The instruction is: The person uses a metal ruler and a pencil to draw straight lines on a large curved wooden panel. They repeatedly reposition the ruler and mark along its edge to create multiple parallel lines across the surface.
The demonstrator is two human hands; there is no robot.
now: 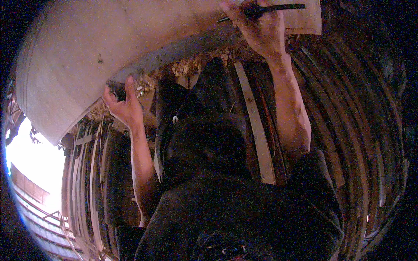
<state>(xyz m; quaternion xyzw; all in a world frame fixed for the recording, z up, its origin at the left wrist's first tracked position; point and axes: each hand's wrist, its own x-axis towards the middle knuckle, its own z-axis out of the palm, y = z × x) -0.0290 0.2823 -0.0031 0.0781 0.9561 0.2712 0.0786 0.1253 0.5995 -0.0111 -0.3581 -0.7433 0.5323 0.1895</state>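
Note:
A wide pale wooden board (78, 65) with a few dark knots spans the upper left, its front edge in shadow. At that edge my left hand (125, 108) is curled, thumb and fingers on either side of a small dark shape (117, 90) that I cannot make out. Farther right, my right hand (263, 39) is closed on a dark slender tool (285, 7) with a thin pointed tip. The tool lies nearly level above the board, its tip toward the left. Its exact kind is too dim to tell.
Wood shavings (187, 67) lie below the board's edge, around my dark-clothed legs. Long planks (339, 100) are lined up on the right, with a paler strip (254, 122) beside my legs. More narrow boards (82, 174) stand at left, next to a bright opening (37, 152).

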